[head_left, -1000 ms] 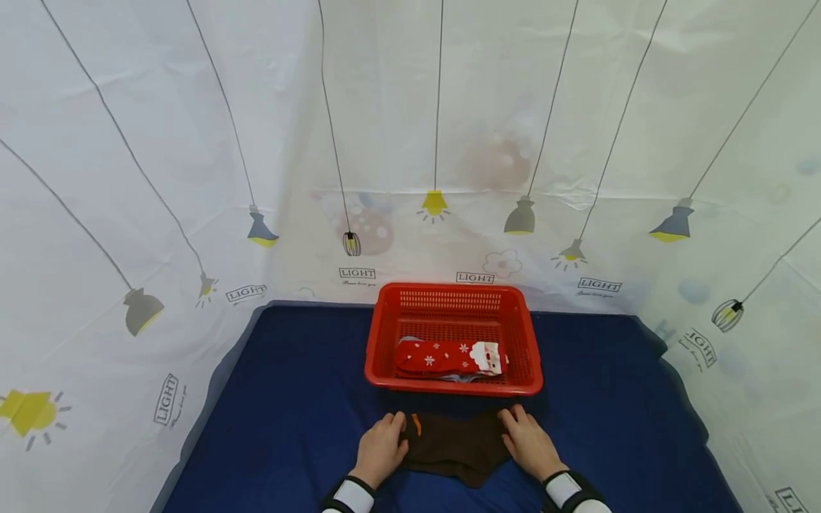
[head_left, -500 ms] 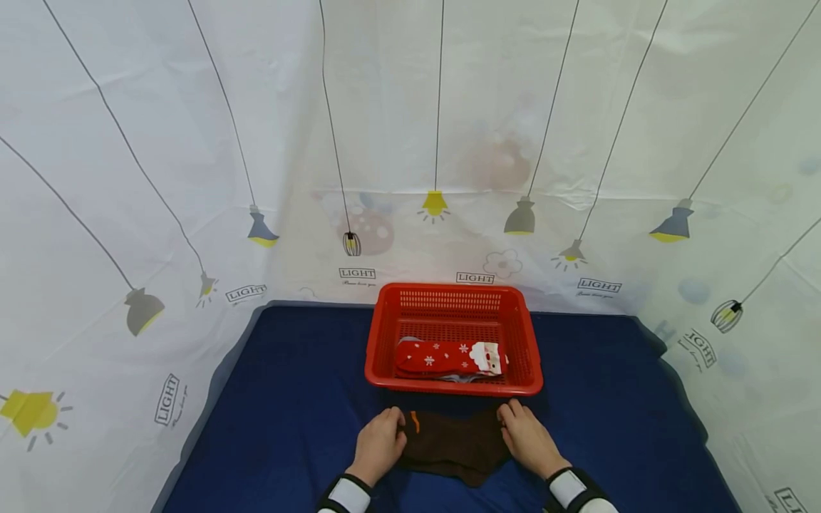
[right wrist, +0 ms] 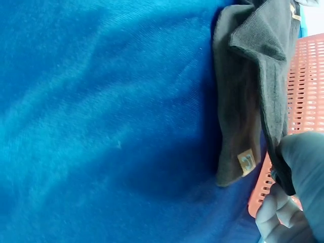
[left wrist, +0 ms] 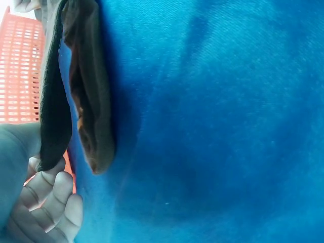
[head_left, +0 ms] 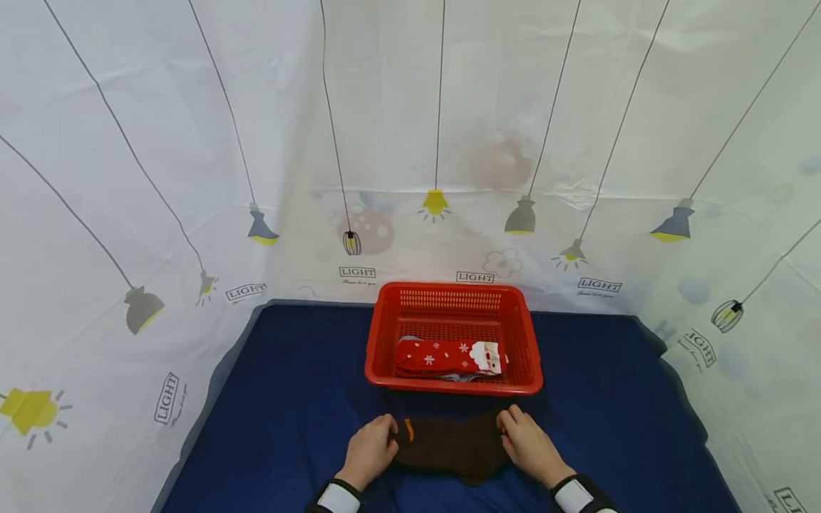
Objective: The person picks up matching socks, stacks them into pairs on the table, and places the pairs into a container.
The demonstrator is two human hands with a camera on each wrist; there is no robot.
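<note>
Brown sock (head_left: 454, 445) lay pinched between the left hand (head_left: 367, 452) and right hand (head_left: 527, 447), each gripping an end. Folding seemed underway; next, I judged, a lift into the red basket (head_left: 385, 342) just beyond the fingers.

We see bright, even light from above in the head view, its edges bowed by a wide lens. Soft shadow sits under the red basket (head_left: 454, 338). The wrist views are close, cyan-tinted, and the hands (left wrist: 35, 202) blur near the lens

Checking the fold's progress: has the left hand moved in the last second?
Yes. The left hand slid back toward the person, away from the red plastic basket.
</note>
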